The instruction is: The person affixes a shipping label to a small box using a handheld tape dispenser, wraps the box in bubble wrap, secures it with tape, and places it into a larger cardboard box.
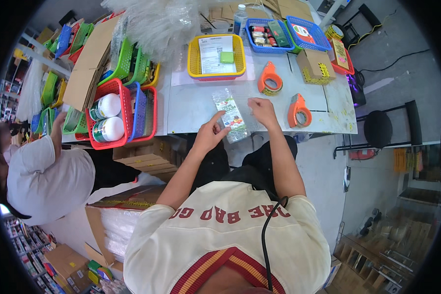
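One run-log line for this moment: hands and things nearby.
left hand: over clear printed packet, fingers apart | right hand: beside packet, curled, grip unclear | nearby: yellow basket, two orange tape dispensers

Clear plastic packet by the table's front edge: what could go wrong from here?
The clear plastic packet with a colourful print reaches the front edge of the pale flat-topped table, so it might slip off. The orange tape dispenser nearer that edge could get knocked down if the right hand swings outward.
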The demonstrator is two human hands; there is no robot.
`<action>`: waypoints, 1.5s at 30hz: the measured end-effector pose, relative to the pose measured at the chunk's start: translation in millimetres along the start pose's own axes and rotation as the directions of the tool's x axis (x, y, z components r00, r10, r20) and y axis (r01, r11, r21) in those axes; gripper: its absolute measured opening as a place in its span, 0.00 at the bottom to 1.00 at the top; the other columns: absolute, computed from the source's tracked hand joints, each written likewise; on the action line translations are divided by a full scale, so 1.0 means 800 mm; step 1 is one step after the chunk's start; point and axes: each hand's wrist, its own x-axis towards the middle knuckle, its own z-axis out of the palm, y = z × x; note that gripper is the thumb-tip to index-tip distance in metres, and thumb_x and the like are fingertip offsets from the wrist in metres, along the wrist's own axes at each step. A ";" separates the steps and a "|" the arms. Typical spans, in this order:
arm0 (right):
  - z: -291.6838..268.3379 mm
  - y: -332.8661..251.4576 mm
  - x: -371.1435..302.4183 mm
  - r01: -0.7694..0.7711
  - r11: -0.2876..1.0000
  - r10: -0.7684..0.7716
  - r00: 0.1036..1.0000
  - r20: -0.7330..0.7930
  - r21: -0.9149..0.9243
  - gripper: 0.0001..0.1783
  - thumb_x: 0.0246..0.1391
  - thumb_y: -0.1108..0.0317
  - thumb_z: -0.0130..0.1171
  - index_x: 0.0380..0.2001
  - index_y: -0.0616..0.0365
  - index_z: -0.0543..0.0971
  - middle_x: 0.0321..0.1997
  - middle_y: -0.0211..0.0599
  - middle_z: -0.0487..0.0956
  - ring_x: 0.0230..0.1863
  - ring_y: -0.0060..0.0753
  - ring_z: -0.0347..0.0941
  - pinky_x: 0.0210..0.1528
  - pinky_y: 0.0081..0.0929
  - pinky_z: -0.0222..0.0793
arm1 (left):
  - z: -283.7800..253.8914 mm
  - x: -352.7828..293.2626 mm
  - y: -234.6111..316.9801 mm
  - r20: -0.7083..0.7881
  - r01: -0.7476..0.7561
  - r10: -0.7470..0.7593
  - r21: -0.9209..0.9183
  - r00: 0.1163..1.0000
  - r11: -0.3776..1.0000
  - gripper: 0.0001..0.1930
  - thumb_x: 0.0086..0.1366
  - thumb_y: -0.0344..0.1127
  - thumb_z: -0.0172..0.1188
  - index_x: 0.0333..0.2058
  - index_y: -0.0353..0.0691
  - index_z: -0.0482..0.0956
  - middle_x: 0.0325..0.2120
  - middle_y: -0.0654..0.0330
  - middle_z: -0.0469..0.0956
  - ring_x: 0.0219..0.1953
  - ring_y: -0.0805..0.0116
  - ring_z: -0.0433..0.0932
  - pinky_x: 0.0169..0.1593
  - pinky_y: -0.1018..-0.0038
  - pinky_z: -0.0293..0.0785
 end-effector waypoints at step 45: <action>-0.140 0.082 -0.076 -0.135 0.809 -0.020 0.966 -0.256 -0.572 0.20 0.57 0.55 0.64 0.39 0.65 0.82 0.37 0.42 0.85 0.45 0.44 0.78 0.59 0.45 0.66 | 0.040 0.047 -0.018 -0.162 -0.396 0.549 0.533 0.820 0.748 0.37 0.54 0.41 0.76 0.63 0.45 0.73 0.68 0.49 0.61 0.72 0.43 0.56 0.74 0.39 0.43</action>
